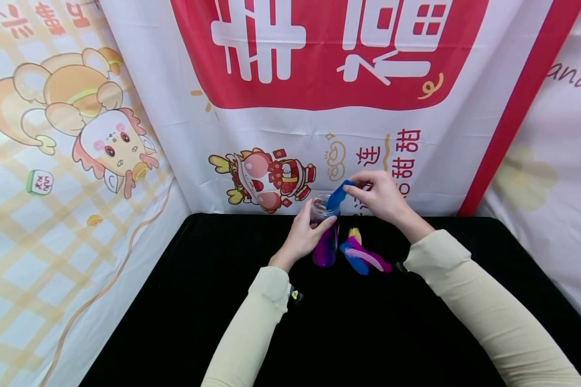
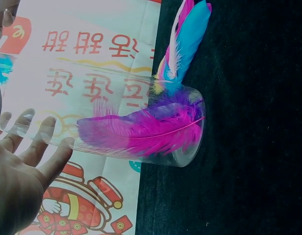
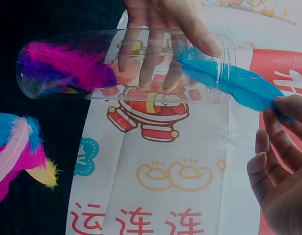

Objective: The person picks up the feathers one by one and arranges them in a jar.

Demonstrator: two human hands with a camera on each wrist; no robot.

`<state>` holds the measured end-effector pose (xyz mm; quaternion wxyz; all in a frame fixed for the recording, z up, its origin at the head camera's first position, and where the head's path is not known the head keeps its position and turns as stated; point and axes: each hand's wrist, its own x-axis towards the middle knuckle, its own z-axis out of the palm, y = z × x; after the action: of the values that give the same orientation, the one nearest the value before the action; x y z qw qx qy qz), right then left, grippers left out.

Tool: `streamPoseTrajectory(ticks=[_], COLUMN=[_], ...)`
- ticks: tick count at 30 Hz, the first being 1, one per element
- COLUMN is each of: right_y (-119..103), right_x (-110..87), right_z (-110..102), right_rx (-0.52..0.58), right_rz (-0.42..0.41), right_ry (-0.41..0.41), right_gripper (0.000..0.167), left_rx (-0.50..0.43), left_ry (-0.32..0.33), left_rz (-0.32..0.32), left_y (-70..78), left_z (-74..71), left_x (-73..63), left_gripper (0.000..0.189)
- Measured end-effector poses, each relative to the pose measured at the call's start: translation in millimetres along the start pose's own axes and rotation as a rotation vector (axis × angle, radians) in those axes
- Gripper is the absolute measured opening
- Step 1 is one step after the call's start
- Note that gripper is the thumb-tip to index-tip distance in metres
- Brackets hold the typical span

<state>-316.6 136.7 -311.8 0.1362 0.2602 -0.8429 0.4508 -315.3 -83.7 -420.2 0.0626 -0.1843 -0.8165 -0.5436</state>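
Observation:
My left hand (image 1: 304,232) grips a clear jar (image 3: 99,90) around its upper part, thumb on one side and fingers on the other. Inside the jar, near its bottom, lie magenta (image 2: 146,137) and purple feathers. Between thumb and fingertips my right hand (image 1: 380,196) pinches one end of a blue feather (image 3: 254,90). The other end of that feather passes through the jar's open mouth (image 3: 227,68) and sits inside the neck. The right hand stays just outside the rim.
A small pile of loose feathers (image 1: 363,255) in blue, magenta, pink and yellow lies on the black table (image 1: 213,301), right of the jar. Behind the table hangs a printed red and white cloth (image 1: 281,123). Another patterned cloth (image 1: 53,215) hangs at the left.

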Motion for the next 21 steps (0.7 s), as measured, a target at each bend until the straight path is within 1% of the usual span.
streamPoseTrajectory(ticks=[8,14,21], right_y=[1.4,-0.7,-3.3], right_x=[-1.6,-2.5,1.1], right_z=[3.3,4.5,7.2], right_rx=[-0.024,-0.068,-0.117], right_rz=[0.011,0.027,0.001], right_ry=[-0.026,-0.054,-0.067], right_gripper=[0.014,0.016,0.017], left_rx=[-0.007,-0.014,-0.007], left_ry=[-0.006,-0.016,-0.018], left_rz=[-0.003,-0.01,-0.012], left_y=[0.5,0.6,1.9], left_z=[-1.3,-1.9,-2.0], left_x=[-1.5,-2.6,-2.7], left_gripper=[0.076,0.075,0.08])
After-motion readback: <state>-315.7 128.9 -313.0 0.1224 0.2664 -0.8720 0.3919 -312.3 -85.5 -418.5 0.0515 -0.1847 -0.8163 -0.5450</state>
